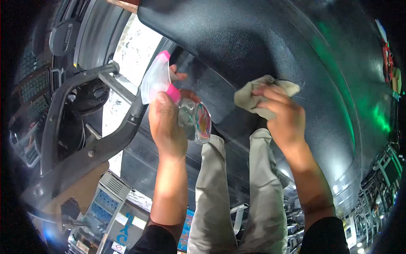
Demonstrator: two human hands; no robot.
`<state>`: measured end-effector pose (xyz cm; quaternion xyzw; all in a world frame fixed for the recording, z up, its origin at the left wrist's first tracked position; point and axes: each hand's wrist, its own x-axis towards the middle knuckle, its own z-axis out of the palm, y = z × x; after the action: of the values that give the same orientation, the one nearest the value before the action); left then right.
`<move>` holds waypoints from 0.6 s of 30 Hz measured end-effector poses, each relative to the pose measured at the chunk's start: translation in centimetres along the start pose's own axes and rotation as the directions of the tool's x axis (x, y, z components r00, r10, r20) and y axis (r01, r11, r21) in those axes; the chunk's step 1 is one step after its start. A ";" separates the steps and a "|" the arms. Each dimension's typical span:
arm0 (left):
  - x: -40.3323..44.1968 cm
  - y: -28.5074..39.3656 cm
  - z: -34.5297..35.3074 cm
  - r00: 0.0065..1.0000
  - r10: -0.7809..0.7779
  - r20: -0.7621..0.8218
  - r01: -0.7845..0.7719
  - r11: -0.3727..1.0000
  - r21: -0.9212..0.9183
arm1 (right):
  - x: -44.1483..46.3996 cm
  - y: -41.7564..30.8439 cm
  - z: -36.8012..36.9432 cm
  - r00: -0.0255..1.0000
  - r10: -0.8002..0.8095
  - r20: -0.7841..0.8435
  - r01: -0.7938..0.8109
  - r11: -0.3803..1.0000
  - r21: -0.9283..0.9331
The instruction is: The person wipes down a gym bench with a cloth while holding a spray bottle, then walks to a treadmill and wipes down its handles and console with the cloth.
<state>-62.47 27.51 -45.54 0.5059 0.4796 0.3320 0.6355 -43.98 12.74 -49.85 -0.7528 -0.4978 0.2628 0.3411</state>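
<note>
My left hand (167, 114) is wrapped round the neck of a spray bottle (195, 120). The bottle has a clear body with a colourful label, a pink collar and a whitish, pink-tipped spray head; it is tilted, with its base toward the right. One finger sticks out past the spray head near the trigger. In my right hand (281, 108) is a bunched beige cloth (249, 97), gripped under the fingers. The cloth is over a black textured panel (220, 34); whether it touches the panel I cannot tell.
A black metal tube frame (91, 152) curves along the left. Below it stand a grey box with blue panels (103, 199) and brown cardboard (76, 190). My legs in light trousers (211, 190) are at bottom centre. Metal racks (372, 203) line the lower right.
</note>
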 end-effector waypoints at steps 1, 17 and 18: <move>0.3 -0.3 0.1 1.000 0.003 0.031 -0.002 1.000 -0.023 | -0.9 0.2 -0.7 0.998 0.059 0.003 -0.059 0.998 0.018; -0.2 -1.2 0.8 0.981 0.050 0.187 -0.049 0.999 -0.011 | -2.6 1.4 -2.4 0.835 0.127 -0.536 -0.154 0.988 -0.007; -0.3 -1.0 0.8 0.981 0.052 0.187 -0.052 0.999 -0.006 | -1.5 1.6 -2.3 0.832 0.124 -0.541 -0.156 0.988 -0.015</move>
<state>-61.85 26.71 -46.41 0.5467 0.4042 0.3000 0.6692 -41.92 10.32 -49.59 -0.8403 -0.3331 0.0505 0.4248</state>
